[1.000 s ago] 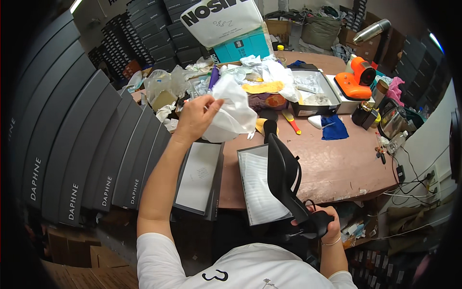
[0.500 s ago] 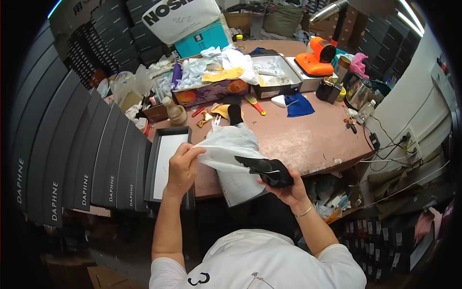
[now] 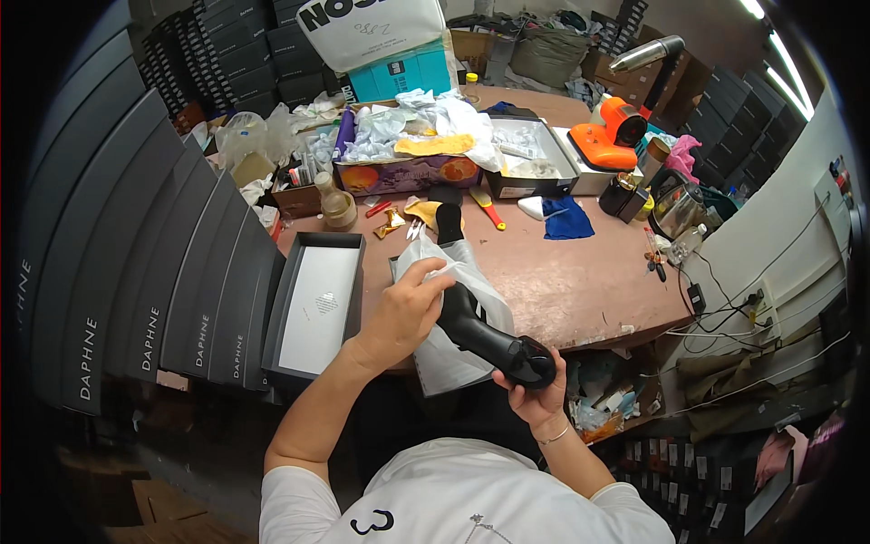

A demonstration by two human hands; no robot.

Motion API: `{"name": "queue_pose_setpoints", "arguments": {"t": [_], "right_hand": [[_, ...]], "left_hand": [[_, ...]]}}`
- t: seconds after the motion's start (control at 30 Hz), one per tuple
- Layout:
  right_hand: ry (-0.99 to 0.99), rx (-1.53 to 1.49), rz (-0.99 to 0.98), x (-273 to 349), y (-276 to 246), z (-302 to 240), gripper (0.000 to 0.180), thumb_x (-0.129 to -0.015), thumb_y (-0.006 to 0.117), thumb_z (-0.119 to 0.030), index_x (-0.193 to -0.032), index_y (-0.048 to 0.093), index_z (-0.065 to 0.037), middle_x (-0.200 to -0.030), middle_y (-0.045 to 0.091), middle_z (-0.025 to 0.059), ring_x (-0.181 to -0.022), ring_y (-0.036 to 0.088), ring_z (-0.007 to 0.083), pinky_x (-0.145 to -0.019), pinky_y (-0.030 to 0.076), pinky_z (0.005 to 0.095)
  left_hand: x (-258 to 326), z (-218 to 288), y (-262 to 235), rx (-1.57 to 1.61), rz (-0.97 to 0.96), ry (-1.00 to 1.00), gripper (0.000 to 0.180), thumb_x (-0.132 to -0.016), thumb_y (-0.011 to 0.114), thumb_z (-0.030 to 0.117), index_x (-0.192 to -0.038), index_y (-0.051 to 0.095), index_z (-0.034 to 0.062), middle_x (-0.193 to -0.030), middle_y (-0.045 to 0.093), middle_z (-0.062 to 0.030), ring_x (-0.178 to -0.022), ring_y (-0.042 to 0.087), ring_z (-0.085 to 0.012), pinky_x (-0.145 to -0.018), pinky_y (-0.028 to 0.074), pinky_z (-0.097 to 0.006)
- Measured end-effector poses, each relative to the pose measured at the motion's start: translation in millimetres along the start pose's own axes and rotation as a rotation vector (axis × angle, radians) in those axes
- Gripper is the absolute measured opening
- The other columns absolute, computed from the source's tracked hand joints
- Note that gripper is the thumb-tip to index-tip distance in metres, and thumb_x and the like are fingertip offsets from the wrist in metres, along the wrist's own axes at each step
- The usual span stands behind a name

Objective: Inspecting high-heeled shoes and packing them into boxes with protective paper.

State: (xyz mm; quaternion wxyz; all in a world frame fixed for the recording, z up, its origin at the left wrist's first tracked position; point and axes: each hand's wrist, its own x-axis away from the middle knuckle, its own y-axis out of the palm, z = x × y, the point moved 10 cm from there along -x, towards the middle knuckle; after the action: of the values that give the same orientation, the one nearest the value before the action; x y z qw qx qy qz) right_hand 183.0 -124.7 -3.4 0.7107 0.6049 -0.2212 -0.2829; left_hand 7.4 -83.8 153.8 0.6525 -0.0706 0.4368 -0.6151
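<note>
A black shoe (image 3: 485, 340) with a glossy surface lies slantwise between my hands. My right hand (image 3: 541, 399) grips its near right end from below, fingers closed round it. At the far left end my left hand (image 3: 405, 313) is closed on the white wrapping sheet (image 3: 489, 295), its fingers next to the shoe. The thin, crumpled sheet spreads behind and below the shoe, over the table's front edge. Left of it stands an open dark grey shoebox (image 3: 313, 308) with a white lining. My palm hides part of the sheet.
Tall stacks of dark shoeboxes (image 3: 181, 272) crowd the left. On the pink tabletop (image 3: 580, 290) lie a red and yellow brush (image 3: 489, 208), a blue cloth (image 3: 568, 219) and a glass bottle (image 3: 335, 204). Behind are a carton of crumpled paper (image 3: 408, 172) and an orange machine (image 3: 607, 140).
The shoe has come toward me and lies more lengthwise, with more of it showing. My left hand has moved right with the sheet, up to the shoe. The view has shifted slightly.
</note>
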Motion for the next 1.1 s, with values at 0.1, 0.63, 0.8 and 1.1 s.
{"name": "queue_pose_setpoints", "arguments": {"t": [0.1, 0.63, 0.8, 1.1], "right_hand": [[-0.058, 0.278, 0.039, -4, 16, 3, 0.065, -0.089, 0.060, -0.039, -0.139, 0.039, -0.004, -0.135, 0.046, 0.0236, -0.130, 0.037, 0.0481, -0.095, 0.051, 0.0473], [-0.466, 1.567, 0.039, -59, 62, 8, 0.051, -0.094, 0.055, -0.021, -0.140, 0.037, -0.004, -0.136, 0.047, 0.0101, -0.124, 0.048, 0.0211, -0.107, 0.036, 0.0336], [-0.475, 1.619, 0.048, -61, 53, 21, 0.053, -0.094, 0.055, -0.020, -0.141, 0.036, -0.005, -0.138, 0.045, 0.0104, -0.126, 0.046, 0.0212, -0.108, 0.035, 0.0332], [-0.467, 1.707, 0.027, -72, 54, 22, 0.055, -0.094, 0.055, -0.018, -0.143, 0.033, -0.005, -0.142, 0.041, 0.0109, -0.130, 0.042, 0.0213, -0.109, 0.032, 0.0324]], "left_hand": [[10, 35, 0, 0.044, -0.014, 0.046, 0.033, -0.080, 0.054, -0.007, -0.113, 0.059, -0.0031, -0.125, 0.056, -0.0210, -0.103, 0.062, -0.0359, -0.084, 0.052, -0.037], [110, 113, 74, 0.397, -0.083, 0.420, 0.036, -0.072, 0.064, -0.008, -0.108, 0.064, -0.0053, -0.111, 0.064, -0.0213, -0.082, 0.068, -0.0264, -0.067, 0.057, -0.031], [127, 108, 109, 0.323, -0.219, 0.451, 0.030, -0.078, 0.062, -0.001, -0.108, 0.064, -0.0043, -0.113, 0.063, -0.0176, -0.085, 0.068, -0.0258, -0.069, 0.058, -0.030], [121, 112, 46, 0.377, -0.200, 0.378, 0.052, -0.071, 0.073, 0.003, -0.121, 0.057, 0.0008, -0.126, 0.057, -0.0220, -0.081, 0.068, -0.0239, -0.065, 0.055, -0.027]]}}
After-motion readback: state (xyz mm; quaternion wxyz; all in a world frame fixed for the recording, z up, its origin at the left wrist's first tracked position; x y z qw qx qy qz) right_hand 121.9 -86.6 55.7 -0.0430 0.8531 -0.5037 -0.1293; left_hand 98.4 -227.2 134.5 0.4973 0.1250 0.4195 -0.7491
